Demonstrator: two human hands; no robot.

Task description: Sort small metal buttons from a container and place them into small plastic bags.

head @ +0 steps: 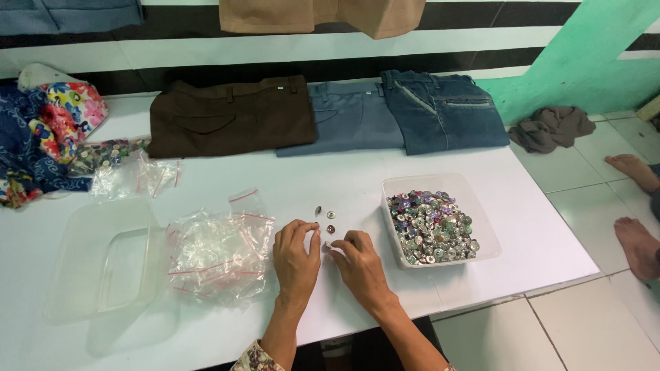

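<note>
My left hand and my right hand rest on the white table, fingertips meeting over a small metal button that both pinch between them. Three loose buttons lie on the table just beyond my fingers. To the right stands a clear plastic tub filled with several shiny buttons. To the left of my left hand lies a heap of small clear zip bags with red seal lines.
A clear empty container lies at the left. More bags and a bag of buttons sit near floral cloth. Brown trousers and two folded jeans line the far edge. Another person's bare feet rest on the tiled floor.
</note>
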